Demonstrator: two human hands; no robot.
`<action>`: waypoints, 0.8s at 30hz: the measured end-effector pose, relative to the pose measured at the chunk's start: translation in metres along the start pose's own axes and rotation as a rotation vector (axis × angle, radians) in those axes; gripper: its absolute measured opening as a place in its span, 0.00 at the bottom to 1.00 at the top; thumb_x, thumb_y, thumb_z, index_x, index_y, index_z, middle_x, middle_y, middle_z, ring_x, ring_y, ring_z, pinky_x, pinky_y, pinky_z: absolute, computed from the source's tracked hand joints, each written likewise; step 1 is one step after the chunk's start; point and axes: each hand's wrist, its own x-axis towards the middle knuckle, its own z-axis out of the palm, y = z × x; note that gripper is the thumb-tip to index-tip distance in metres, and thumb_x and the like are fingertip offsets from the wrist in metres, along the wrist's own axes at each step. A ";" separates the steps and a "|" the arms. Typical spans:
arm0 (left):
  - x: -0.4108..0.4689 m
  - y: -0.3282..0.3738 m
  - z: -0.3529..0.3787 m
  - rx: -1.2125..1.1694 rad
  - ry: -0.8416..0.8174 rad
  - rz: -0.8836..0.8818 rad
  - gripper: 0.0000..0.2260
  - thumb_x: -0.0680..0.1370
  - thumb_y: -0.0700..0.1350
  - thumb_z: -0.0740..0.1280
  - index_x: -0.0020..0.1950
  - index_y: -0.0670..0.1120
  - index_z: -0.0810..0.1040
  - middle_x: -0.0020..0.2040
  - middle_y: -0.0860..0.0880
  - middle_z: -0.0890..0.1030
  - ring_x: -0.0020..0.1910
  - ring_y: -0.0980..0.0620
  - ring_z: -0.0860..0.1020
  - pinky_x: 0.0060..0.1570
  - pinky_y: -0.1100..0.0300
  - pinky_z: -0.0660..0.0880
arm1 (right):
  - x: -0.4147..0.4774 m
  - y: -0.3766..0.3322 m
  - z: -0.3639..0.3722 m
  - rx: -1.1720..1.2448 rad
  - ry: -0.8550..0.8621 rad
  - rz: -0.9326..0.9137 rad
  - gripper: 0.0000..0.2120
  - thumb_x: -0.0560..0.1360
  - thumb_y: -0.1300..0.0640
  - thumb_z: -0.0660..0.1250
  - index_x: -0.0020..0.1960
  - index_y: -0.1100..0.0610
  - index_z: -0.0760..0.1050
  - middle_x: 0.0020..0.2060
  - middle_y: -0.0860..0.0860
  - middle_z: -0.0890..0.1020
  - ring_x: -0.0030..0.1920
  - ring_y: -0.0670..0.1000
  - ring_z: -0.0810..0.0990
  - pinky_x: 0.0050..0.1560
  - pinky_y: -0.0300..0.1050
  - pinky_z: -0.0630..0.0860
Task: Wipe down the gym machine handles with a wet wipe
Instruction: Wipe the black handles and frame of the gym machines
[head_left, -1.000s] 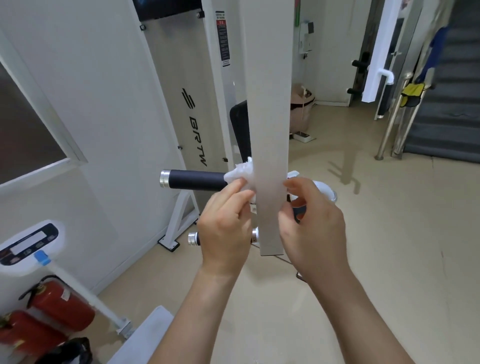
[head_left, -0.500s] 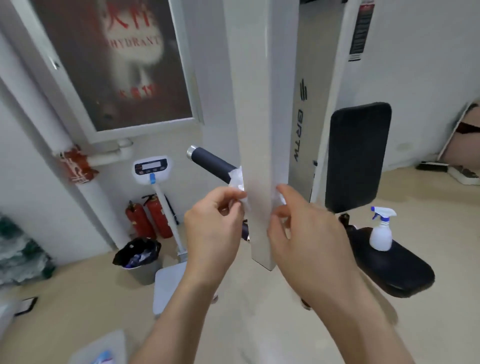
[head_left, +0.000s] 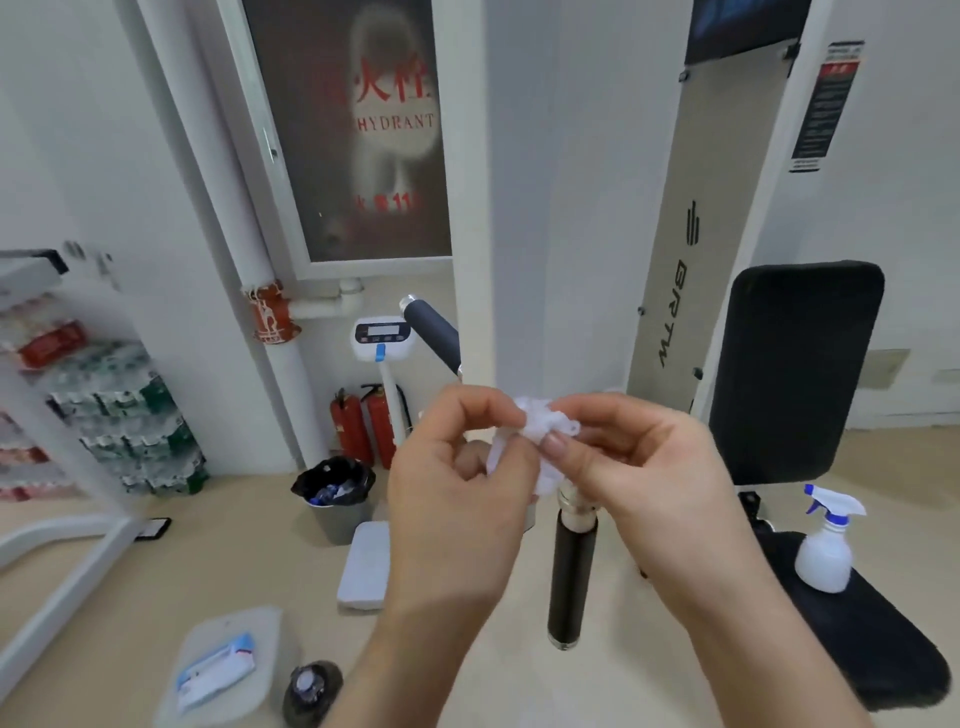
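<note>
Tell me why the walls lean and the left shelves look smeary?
Head view: the wide-angle lens tilts the cabinet frame and machine column; the shelves are blurred; the wet wipe between the left hand and right hand is sharper; light is soft, even.

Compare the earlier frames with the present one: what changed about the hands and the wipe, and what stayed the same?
The left hand and right hand drew back from the white upright, taking the wet wipe along, now bunched between them near the lower handle. Both still pinch it; the spray bottle still stands on the seat.
</note>
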 end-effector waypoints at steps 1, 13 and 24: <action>-0.008 -0.001 0.004 0.057 0.026 0.044 0.11 0.71 0.33 0.69 0.37 0.48 0.76 0.30 0.45 0.75 0.26 0.53 0.69 0.27 0.64 0.67 | -0.004 0.003 -0.005 -0.047 0.022 -0.034 0.05 0.71 0.61 0.73 0.46 0.55 0.83 0.37 0.53 0.85 0.36 0.51 0.83 0.38 0.43 0.77; -0.026 0.012 0.075 1.018 0.142 0.502 0.02 0.68 0.45 0.63 0.38 0.49 0.75 0.34 0.52 0.75 0.29 0.50 0.73 0.24 0.57 0.67 | 0.030 0.000 -0.090 0.022 -0.502 0.019 0.10 0.72 0.64 0.70 0.50 0.54 0.81 0.38 0.51 0.84 0.37 0.45 0.79 0.35 0.38 0.71; 0.009 -0.039 0.173 1.590 0.362 0.135 0.12 0.66 0.43 0.64 0.48 0.48 0.79 0.39 0.50 0.76 0.35 0.47 0.74 0.30 0.58 0.67 | 0.152 0.065 -0.119 0.232 -0.554 0.148 0.10 0.72 0.72 0.64 0.41 0.61 0.81 0.31 0.58 0.80 0.30 0.50 0.77 0.33 0.40 0.76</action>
